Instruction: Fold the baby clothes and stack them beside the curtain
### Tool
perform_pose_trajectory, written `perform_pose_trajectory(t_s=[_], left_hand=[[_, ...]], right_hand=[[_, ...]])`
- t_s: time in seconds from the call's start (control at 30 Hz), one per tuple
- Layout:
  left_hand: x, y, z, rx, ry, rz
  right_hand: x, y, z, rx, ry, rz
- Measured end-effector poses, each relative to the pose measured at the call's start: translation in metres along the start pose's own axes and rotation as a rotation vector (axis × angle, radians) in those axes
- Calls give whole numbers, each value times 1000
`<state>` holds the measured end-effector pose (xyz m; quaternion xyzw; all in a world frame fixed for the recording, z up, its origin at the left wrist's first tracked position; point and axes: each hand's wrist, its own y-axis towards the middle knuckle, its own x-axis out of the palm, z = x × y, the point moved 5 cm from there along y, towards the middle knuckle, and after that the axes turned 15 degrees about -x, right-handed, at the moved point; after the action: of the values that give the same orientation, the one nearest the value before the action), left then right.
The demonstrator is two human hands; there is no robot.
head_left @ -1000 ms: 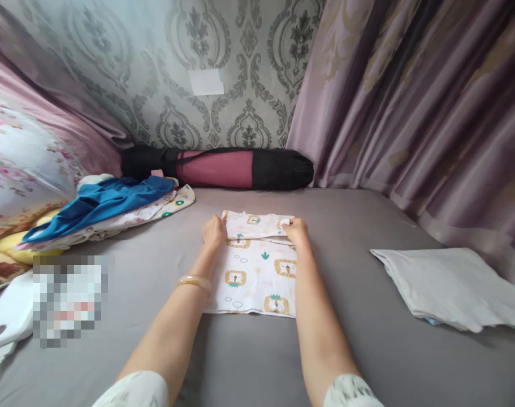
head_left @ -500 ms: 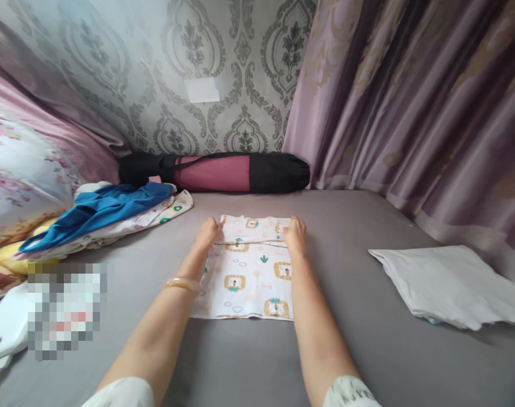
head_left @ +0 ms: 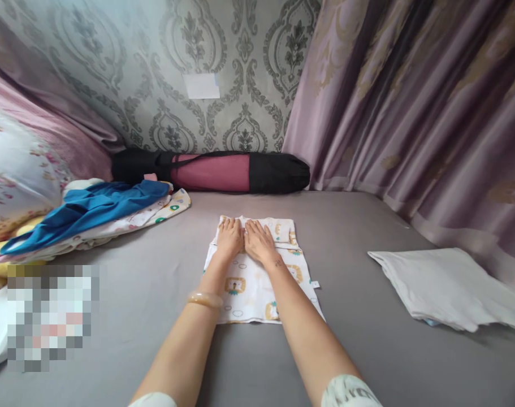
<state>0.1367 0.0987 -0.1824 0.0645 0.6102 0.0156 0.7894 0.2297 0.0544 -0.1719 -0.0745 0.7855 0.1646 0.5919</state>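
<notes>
A white cloth garment point(head_left: 255, 288) printed with yellow lion faces and green leaves lies flat in front of me. Its far end is folded over towards me into a band. My left hand point(head_left: 230, 236) rests flat on the left part of that band, fingers stretched out. Beside it, my right hand point(head_left: 259, 240) presses flat on the middle of the band, fingers also extended. The two hands nearly touch at the thumbs. A small white tag sticks out from the cloth's right edge. My forearms cover parts of the print.
On the right lies a folded white cloth point(head_left: 448, 288). A heap with a blue garment point(head_left: 100, 206) sits at the left, near a floral pillow point(head_left: 15, 164). A black and maroon rolled bag point(head_left: 210, 172) lies along the wall. Purple curtains point(head_left: 388, 102) hang at the right.
Both hands have let go of the folded band's side edges and moved inward to its middle, now lying flat on it. The tag at the right edge has come into view.
</notes>
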Motion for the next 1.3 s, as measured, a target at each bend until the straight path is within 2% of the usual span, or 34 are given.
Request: perform_pose_trajectory(t_s=[0.1, 0.2, 0.37, 0.57, 0.7, 0.87, 1.13, 1.2, 1.3], left_hand=[[4, 4, -9, -66, 11, 1], [6, 6, -13, -134, 14, -23], [2, 4, -14, -223, 16, -45], [-3, 4, -15, -252, 10, -54], [-3, 6, -18, -239, 6, -71], [-5, 6, -21, -203, 19, -38], [-4, 6, -23, -208, 13, -55], [-10, 7, -22, -221, 0, -27], [-22, 7, -14, -179, 8, 82]], right_hand=[[1, 0, 4, 25, -10, 6], [0, -2, 12, 116, -29, 5], [-4, -7, 27, 230, -93, -1], [-9, -16, 44, 378, -127, 8], [-10, -18, 47, 382, -129, 34], [-11, -19, 48, 350, -120, 39], [-13, -20, 49, 358, -75, 0], [-16, -20, 50, 370, -43, -16], [-28, -21, 54, 385, -56, 42]])
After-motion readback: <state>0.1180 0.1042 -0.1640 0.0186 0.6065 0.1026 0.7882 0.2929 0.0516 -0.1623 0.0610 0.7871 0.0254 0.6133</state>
